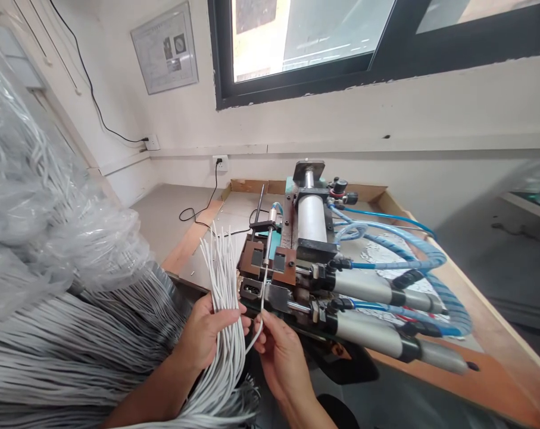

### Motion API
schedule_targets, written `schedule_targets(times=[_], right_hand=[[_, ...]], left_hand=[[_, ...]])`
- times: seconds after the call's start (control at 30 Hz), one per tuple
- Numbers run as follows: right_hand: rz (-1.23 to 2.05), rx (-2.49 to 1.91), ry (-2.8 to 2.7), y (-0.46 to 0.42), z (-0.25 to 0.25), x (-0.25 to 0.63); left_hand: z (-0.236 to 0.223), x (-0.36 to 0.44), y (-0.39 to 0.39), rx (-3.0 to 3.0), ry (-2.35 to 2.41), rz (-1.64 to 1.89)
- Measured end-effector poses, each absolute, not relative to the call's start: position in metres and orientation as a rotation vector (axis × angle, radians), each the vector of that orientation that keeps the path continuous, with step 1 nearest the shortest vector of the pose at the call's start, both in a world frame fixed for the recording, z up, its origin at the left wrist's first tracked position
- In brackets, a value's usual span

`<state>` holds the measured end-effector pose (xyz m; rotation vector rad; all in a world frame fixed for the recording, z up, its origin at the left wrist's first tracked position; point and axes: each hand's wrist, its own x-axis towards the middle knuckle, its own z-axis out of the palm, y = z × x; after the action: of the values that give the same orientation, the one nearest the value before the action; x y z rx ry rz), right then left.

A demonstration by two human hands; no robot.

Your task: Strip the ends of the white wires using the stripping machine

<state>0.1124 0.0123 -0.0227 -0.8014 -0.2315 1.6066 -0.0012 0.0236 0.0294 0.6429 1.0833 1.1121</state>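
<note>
My left hand is wrapped round a thick bundle of light grey cables, whose cut ends fan upward. Between the thumb and fingers of my right hand is a single grey cable. Its upper end reaches into the gap between the brown jaw plates of a pneumatic wire-stripping machine. The lower part of that cable curves back toward the bundle. Both hands are close together at the machine's front edge.
Masses of grey cables, partly wrapped in clear plastic, fill the left side. Silver air cylinders jut out to the right with blue hoses. A black power cord runs to a wall socket. White scraps lie behind the cylinders.
</note>
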Motion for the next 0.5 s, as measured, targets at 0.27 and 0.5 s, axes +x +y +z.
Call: schedule_targets(times=[0.27,0.5], right_hand=[[1.702,-0.757,-0.375,0.012,-0.017,0.108],[1.561,-0.907,-0.443,0.009,-0.018,0.107]], left_hand=[[0.022,0.007,0.017,0.793,1.069,1.181],[0.018,0.008,0.009,0.793,1.081,1.082]])
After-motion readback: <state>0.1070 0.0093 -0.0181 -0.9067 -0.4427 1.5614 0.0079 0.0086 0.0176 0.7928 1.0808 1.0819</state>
